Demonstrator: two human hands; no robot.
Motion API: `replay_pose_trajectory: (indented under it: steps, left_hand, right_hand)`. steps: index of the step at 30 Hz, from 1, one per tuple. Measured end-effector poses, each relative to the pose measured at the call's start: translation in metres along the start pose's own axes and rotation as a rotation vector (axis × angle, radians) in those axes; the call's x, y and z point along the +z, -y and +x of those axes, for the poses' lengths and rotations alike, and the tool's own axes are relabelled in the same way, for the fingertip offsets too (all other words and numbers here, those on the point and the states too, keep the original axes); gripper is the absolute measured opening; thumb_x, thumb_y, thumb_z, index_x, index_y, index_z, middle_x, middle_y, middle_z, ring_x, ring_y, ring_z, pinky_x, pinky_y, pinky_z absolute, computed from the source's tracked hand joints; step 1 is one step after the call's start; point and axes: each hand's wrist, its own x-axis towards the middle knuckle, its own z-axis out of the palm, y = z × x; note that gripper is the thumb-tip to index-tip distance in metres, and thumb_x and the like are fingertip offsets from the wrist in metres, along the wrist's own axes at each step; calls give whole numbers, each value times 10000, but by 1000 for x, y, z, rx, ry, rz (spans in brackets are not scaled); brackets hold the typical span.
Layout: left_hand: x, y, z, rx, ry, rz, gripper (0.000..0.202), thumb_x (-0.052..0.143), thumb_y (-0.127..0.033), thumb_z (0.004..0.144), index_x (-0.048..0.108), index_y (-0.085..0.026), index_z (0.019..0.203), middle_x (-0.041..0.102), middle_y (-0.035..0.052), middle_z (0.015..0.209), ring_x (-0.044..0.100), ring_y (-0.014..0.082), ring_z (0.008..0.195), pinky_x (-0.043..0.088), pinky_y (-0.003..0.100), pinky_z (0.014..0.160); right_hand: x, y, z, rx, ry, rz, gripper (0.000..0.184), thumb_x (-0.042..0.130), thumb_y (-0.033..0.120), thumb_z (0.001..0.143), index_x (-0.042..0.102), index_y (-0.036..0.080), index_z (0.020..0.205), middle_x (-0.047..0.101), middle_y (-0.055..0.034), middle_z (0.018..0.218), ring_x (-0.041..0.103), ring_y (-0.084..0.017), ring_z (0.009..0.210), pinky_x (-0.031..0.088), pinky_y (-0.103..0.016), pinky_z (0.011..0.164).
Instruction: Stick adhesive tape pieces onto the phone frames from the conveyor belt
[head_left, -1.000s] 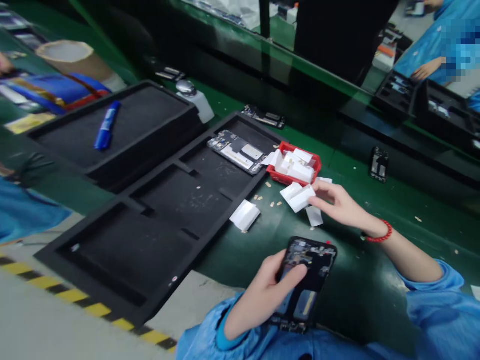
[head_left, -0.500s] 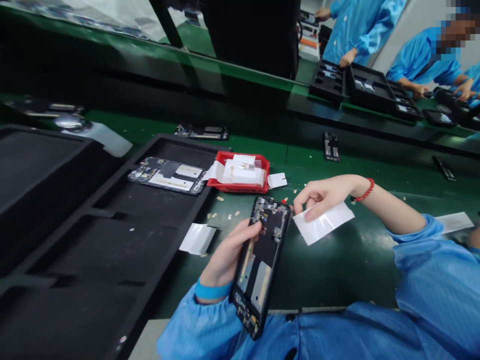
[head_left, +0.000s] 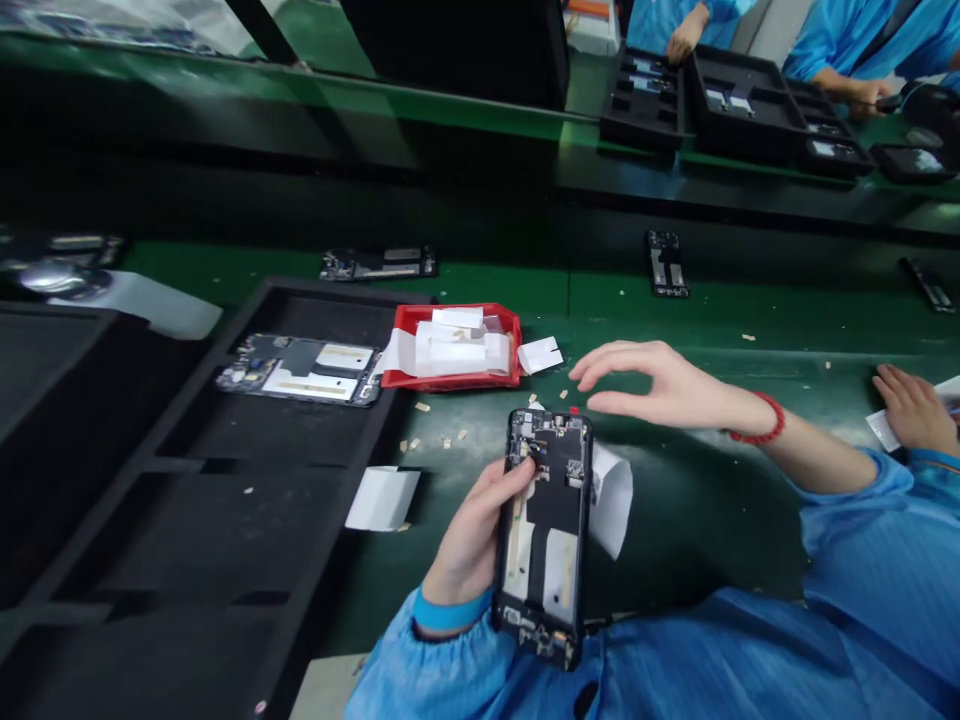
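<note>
My left hand (head_left: 472,540) grips an opened phone frame (head_left: 546,530) by its left edge, circuit side up, low in the middle. A white sheet (head_left: 613,495) sticks out from behind the frame's right side. My right hand (head_left: 660,385) hovers just above and to the right of the frame, fingers stretched out and apart, holding nothing; a red bead bracelet (head_left: 757,432) circles its wrist. A red tray (head_left: 450,345) with white sheets sits on the green belt beyond.
A black foam tray (head_left: 225,520) at left holds another phone frame (head_left: 300,368). A white sheet (head_left: 382,497) lies at its edge. More phone frames (head_left: 666,263) lie on the belt. Another person's hand (head_left: 911,410) rests at right; co-workers in blue stand behind black trays (head_left: 742,105).
My right hand let go of the white sheet, which now lies behind the phone frame, and opened above it. The frame turned more upright. The view shifted right.
</note>
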Motion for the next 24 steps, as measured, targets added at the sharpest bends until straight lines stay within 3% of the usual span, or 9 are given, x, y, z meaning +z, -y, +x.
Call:
replay_pose_trajectory:
  steps: [2,4,8,11,14,18,21,24]
  left_hand:
    - [3,2,3,-9,-6,-15,210,858,-311,694,724,-171,776,748,42,659,782,291,737,655,358,707]
    - [4,4,3,-20,-11,-23,229,853,-338,702,726,-171,796,755,48,679,787,307,791,657,380,758]
    - [-1,6,-1,-80,-18,-14,347,918,-391,623,732,-153,795,767,65,715,785,320,794,659,380,739]
    - [-5,2,-7,-99,-168,7,369,925,-365,627,743,-150,865,785,60,777,785,297,780,656,342,699]
    - [1,-7,-7,-64,-380,-9,248,813,-293,761,744,-158,957,803,56,856,788,261,771,656,314,696]
    - [14,-16,-1,27,-550,-21,104,714,-241,830,748,-168,895,796,41,794,780,241,698,659,308,658]
    - [19,-18,5,91,-539,1,124,749,-261,798,757,-165,877,779,30,738,782,251,721,664,319,683]
    - [18,-17,9,113,-542,10,180,788,-296,745,761,-166,867,777,25,742,786,270,779,666,344,740]
  right_hand:
    - [10,4,-16,3,-99,26,251,757,367,871,742,202,1060,766,-69,1179,713,-231,1132,549,-386,1028]
    - [20,5,-29,53,-100,89,359,811,386,819,738,207,1121,782,-62,1152,738,-231,1093,583,-369,993]
    - [37,-14,-41,182,-174,199,259,663,383,933,756,185,1073,807,-53,971,777,-176,860,643,-305,795]
    - [47,-47,-47,260,-258,169,298,613,423,954,748,167,1023,797,-66,930,764,-165,798,637,-283,711]
    - [58,-79,-61,320,-325,63,302,587,368,972,697,158,1159,785,-73,902,736,-161,755,616,-286,672]
    - [68,-97,-82,351,-387,-146,230,613,285,950,715,181,1128,757,-120,1028,709,-242,939,601,-438,853]
    - [64,-98,-93,308,-384,-231,251,661,295,928,713,206,1156,703,-144,1233,655,-305,1165,541,-548,1011]
    - [50,-96,-97,241,-346,-249,303,681,311,934,688,244,1228,679,-123,1312,644,-291,1230,533,-541,1056]
